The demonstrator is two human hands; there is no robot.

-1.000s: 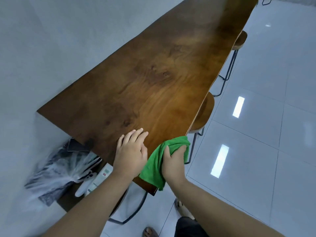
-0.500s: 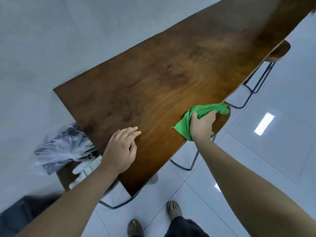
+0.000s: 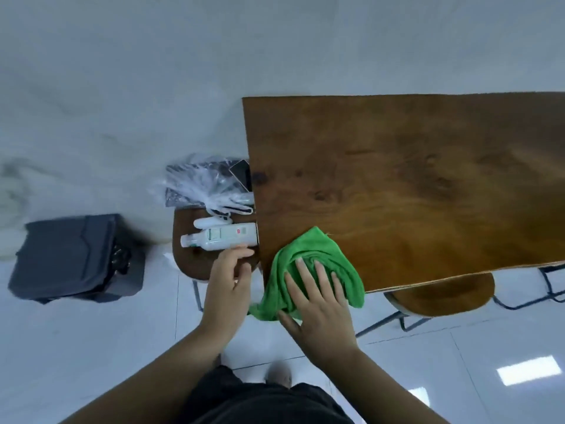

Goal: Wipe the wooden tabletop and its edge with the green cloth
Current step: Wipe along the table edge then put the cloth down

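pressing green cloth (image 3: 307, 247) on tabletop (image 3: 412, 179) corner: right hand (image 3: 318, 304) flat, fingers spread; left hand (image 3: 227, 289) loose.

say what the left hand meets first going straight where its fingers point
Likely the white bottle lying on the stool, just ahead of the left hand; depth is unclear.

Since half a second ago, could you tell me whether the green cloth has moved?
Yes: the green cloth slid along the tabletop edge to its near corner, under the right hand.
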